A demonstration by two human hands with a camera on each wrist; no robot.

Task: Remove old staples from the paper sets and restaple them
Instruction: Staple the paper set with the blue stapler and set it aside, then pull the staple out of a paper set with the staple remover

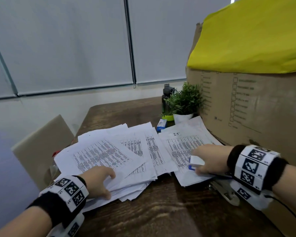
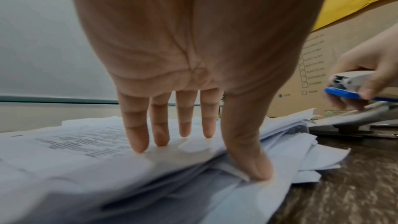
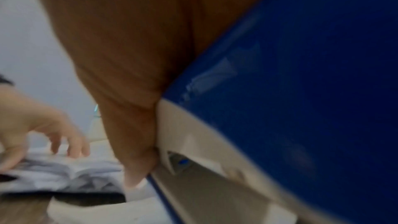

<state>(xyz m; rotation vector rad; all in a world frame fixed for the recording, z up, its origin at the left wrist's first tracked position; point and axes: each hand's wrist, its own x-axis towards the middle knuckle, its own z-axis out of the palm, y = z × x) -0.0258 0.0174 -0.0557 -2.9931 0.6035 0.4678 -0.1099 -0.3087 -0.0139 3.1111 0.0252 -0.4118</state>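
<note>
— Where is the left hand (image 1: 99, 181) at this moment?

— It lies on the loose pile of white printed paper sheets (image 1: 109, 151), on the dark brown wooden surface (image 1: 169, 206). In the left wrist view the four fingers (image 2: 137, 135) are straight and spread on the top sheet, and the thumb (image 2: 252, 159) presses on the near edge of the pile, where the sheets fan out.

— And the right hand (image 1: 210, 159)?

— It is curled around a white and blue plastic stapler (image 1: 196, 163). The stapler is held over a second, smaller set of printed pages (image 1: 183, 146), which lies under this hand and just beside the big pile. (In the right wrist view the blue part of the stapler (image 3: 301, 91) fills much of the picture and is blurred.)

— What is beyond the hands?

— Behind the right hand stands a large brown cardboard box (image 1: 256, 108) with a yellow sheet (image 1: 256, 35) over its top. Farther from the hands, past the papers, are a small green plant in a white pot (image 1: 184, 103), a dark bottle (image 1: 167, 98) and a small blue and white box (image 1: 161, 124).
</note>
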